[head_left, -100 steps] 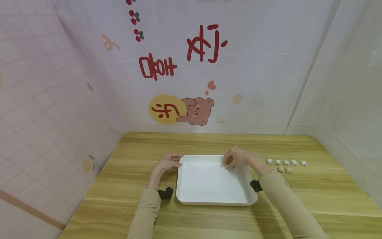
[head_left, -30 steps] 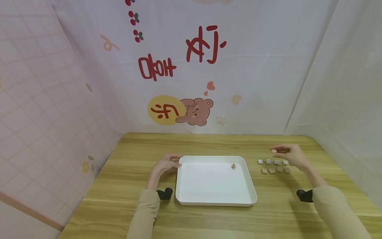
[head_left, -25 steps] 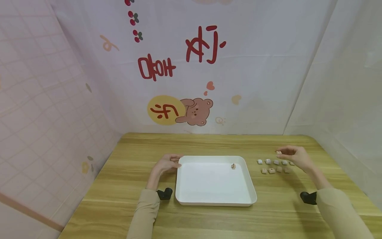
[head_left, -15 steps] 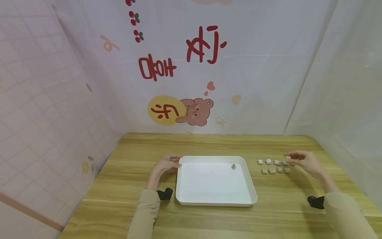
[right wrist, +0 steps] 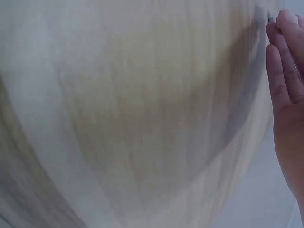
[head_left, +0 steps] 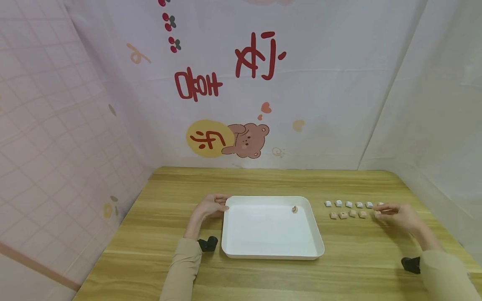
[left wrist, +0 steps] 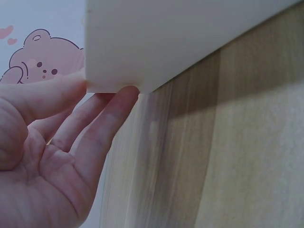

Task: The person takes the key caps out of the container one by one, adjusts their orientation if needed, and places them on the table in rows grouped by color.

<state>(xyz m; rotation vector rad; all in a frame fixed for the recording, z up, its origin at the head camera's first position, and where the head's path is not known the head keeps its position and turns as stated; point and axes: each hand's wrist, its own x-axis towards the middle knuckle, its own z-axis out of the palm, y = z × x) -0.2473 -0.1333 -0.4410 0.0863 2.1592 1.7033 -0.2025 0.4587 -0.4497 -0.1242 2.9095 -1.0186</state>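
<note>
My left hand (head_left: 208,206) holds the far left corner of a shallow white tray (head_left: 271,256), thumb at the rim. The left wrist view shows the fingers (left wrist: 102,128) against the tray's wall (left wrist: 142,42). Inside the tray, near its far right corner, lies one small beige-brown keycap (head_left: 295,209). To the right, my right hand (head_left: 401,216) pinches a beige keycap (head_left: 378,214) at the right end of the front row, at or just above the table. In the right wrist view, the fingertips mostly hide that keycap.
Several white keycaps (head_left: 349,204) form a back row right of the tray. Several beige keycaps (head_left: 352,213) form a front row. The wooden table (head_left: 188,179) meets a white cloth backdrop (head_left: 320,104) with printed pictures.
My right hand has left the tray, carrying a keycap rightward over the rows, then down to the front row's right end. The left hand stays at the tray's corner.
</note>
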